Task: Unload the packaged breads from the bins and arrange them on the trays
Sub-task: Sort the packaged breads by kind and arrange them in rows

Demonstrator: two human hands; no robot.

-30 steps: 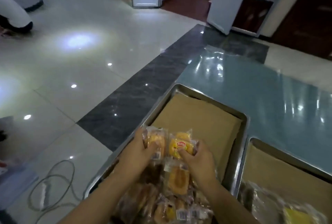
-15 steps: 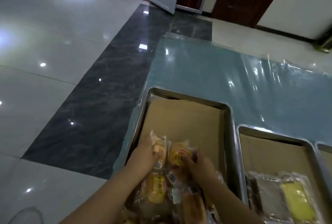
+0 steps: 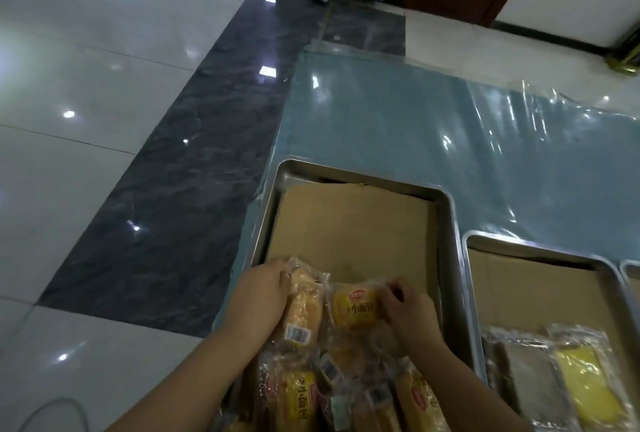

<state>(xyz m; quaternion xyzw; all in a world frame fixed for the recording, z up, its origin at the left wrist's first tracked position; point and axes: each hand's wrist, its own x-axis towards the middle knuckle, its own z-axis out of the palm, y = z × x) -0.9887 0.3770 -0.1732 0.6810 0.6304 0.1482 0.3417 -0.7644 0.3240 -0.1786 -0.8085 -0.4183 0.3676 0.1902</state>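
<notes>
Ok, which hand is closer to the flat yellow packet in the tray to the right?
Right. The right hand pinches a bread pack in the near tray, on the yellow packet's side. The left hand holds the barcode-labelled pack farther left, at that tray's opposite side.

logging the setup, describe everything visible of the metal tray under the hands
The tray is a shallow rectangular pan of dull silvery metal with rounded corners and a raised rim. A brown cardboard sheet lines it, bare at the far end. Packaged breads pile its near end, where the left hand grips a barcoded packet and the right hand pinches a yellow packet. It lies flat on a blue sheet, close beside a second tray.
</notes>
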